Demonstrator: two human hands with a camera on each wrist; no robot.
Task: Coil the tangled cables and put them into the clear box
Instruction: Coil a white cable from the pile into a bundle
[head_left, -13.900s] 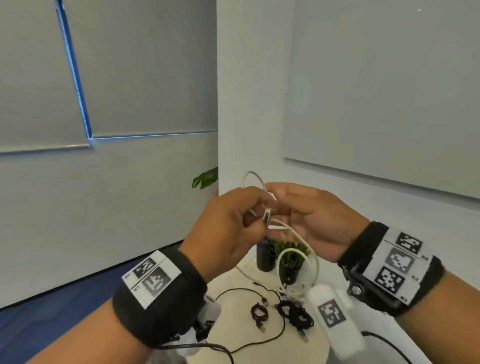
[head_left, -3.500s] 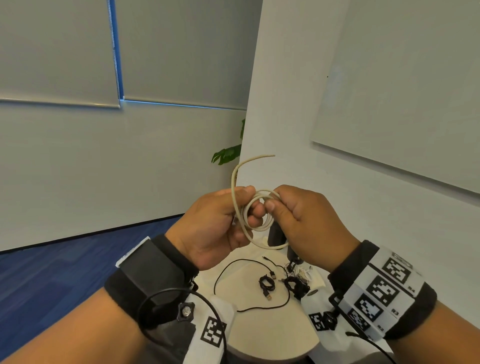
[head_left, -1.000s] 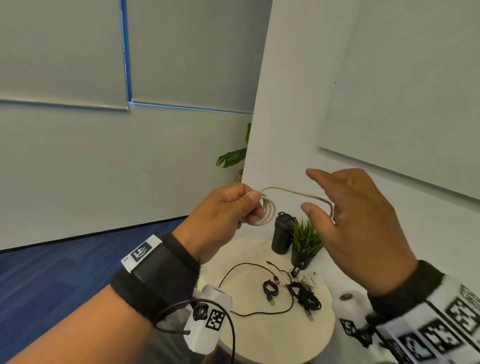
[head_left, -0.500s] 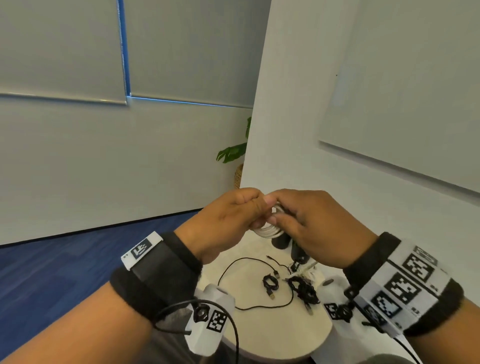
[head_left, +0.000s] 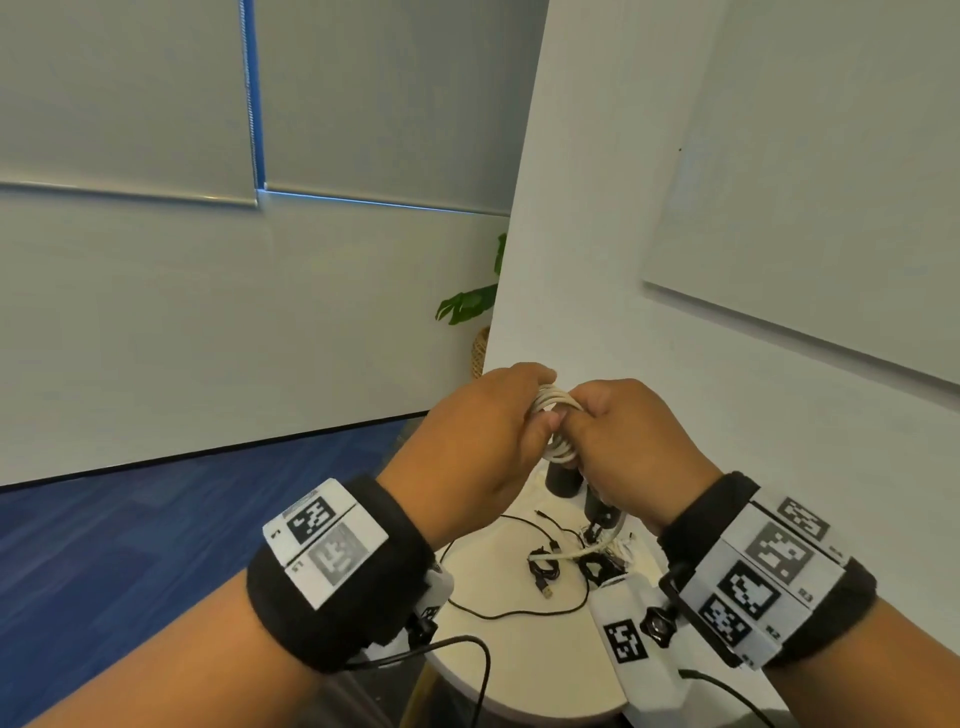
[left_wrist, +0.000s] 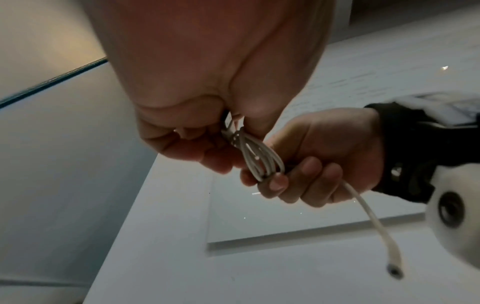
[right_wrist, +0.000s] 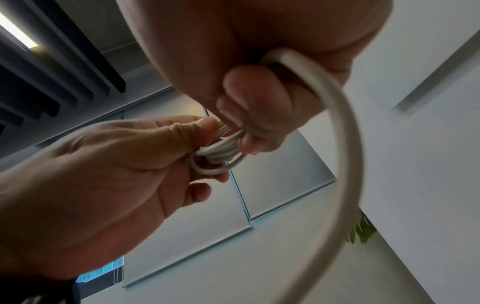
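White cable (head_left: 555, 402) coil gripped by left hand (head_left: 480, 434) and right hand (head_left: 631, 441); fingers hide most loops.

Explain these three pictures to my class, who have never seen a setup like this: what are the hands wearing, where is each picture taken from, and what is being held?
No machine here: a person works bare-handed, with cameras strapped to head and wrists. The wide picture looks down from the head; the other two look along each wrist. The left hand and right hand together grip a white cable wound into a coil; its loose end hangs free. Below, a round table carries black cables, some loose, some bundled. The black bands with chequered squares are markers.
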